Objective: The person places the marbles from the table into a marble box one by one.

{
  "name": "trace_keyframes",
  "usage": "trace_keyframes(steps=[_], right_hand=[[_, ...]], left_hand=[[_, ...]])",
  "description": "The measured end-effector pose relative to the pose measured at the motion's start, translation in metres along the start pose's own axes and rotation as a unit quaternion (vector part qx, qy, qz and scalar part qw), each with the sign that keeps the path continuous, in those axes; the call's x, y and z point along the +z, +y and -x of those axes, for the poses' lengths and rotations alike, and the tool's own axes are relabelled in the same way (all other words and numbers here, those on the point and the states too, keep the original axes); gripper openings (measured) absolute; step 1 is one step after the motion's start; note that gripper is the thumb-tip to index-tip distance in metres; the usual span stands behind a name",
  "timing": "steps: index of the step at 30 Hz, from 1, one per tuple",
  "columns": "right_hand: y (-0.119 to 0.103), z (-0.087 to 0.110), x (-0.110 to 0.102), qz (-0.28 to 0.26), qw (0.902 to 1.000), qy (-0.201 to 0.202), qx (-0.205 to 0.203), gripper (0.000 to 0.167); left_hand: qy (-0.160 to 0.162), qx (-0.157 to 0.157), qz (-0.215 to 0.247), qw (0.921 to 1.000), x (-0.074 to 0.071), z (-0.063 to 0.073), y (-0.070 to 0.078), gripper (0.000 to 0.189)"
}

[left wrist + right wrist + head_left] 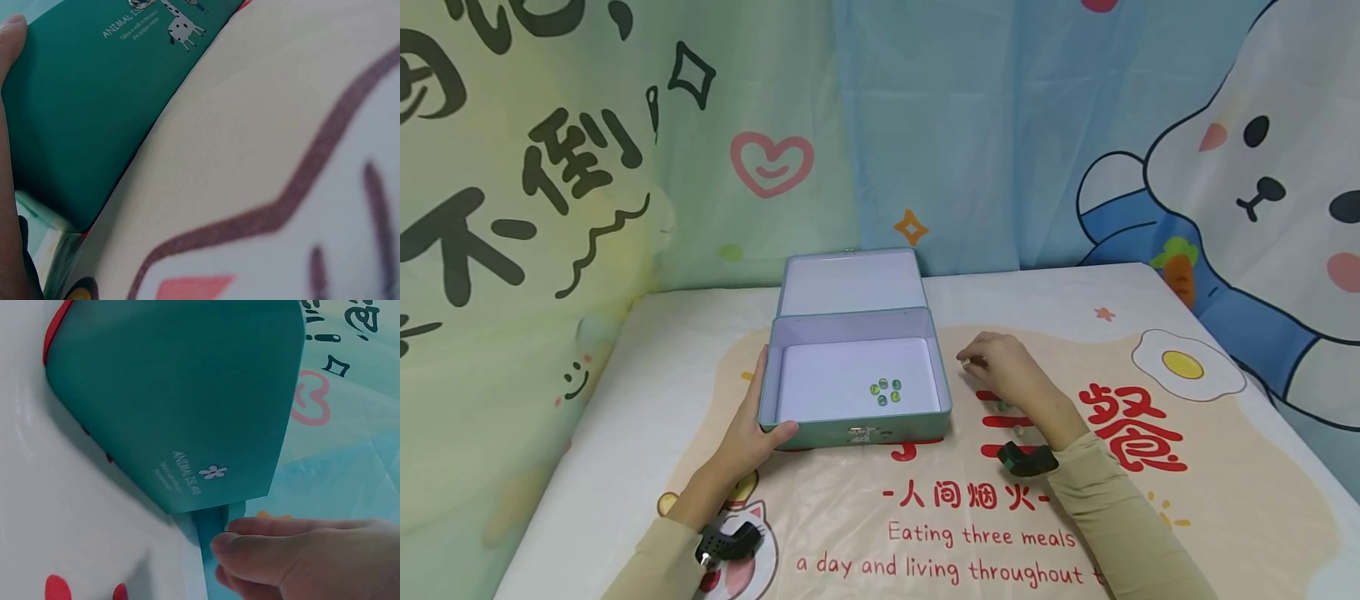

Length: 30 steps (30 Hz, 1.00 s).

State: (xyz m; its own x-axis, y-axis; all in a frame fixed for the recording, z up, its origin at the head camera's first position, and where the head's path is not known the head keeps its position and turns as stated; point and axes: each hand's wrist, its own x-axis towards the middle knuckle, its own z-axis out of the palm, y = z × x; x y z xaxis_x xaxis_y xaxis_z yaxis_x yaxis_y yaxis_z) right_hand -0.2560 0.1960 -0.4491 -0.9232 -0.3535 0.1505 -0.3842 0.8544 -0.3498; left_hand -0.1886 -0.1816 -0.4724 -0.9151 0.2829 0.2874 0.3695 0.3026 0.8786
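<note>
Tablecloth (827,500), printed beige-and-white, bears a lid-up green rectangular box (827,433), its near-left corner clamped by the left hand (751,437), the right hand (1011,367) alongside, fingertips together on what I cannot tell, small round green beads (895,397) inside the box.

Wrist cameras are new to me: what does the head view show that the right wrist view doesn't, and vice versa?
Only the head view shows the left hand and the small green pieces inside the box. Only the right wrist view shows the white flower print on the box's side. Both show the box, the right hand and the pink heart.
</note>
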Motion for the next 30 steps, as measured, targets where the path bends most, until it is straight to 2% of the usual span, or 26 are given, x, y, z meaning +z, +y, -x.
trace_keyframes(steps=[3, 9, 12, 16, 23, 25, 30], right_hand=[[-0.004, 0.000, -0.003, -0.013, 0.9997, 0.020, 0.008, 0.022], [-0.016, 0.003, -0.009, -0.036, 0.9981, 0.050, 0.007, 0.022], [-0.023, 0.005, -0.013, -0.049, 0.9965, 0.068, -0.001, 0.023], [-0.031, 0.008, -0.017, -0.062, 0.9930, 0.099, -0.022, 0.023], [-0.037, 0.009, -0.018, -0.068, 0.9895, 0.119, -0.044, 0.022], [-0.039, 0.008, -0.017, -0.078, 0.9891, 0.117, -0.046, 0.022], [-0.050, 0.004, -0.015, -0.093, 0.9888, 0.106, -0.050, 0.020]], left_hand=[[-0.002, 0.002, 0.001, 1.0000, 0.000, 0.000, -0.005, 0.107], [-0.001, 0.006, -0.005, 1.0000, 0.000, -0.002, -0.032, 0.109], [0.004, 0.010, -0.008, 0.9999, 0.000, -0.002, -0.039, 0.108], [0.003, 0.009, -0.005, 0.9999, 0.002, -0.002, -0.038, 0.108], [-0.001, 0.011, 0.010, 0.9999, 0.002, 0.000, -0.010, 0.108], [0.000, 0.009, 0.005, 0.9999, 0.002, 0.001, -0.012, 0.108], [0.004, 0.006, -0.006, 1.0000, 0.000, 0.000, -0.032, 0.107]])
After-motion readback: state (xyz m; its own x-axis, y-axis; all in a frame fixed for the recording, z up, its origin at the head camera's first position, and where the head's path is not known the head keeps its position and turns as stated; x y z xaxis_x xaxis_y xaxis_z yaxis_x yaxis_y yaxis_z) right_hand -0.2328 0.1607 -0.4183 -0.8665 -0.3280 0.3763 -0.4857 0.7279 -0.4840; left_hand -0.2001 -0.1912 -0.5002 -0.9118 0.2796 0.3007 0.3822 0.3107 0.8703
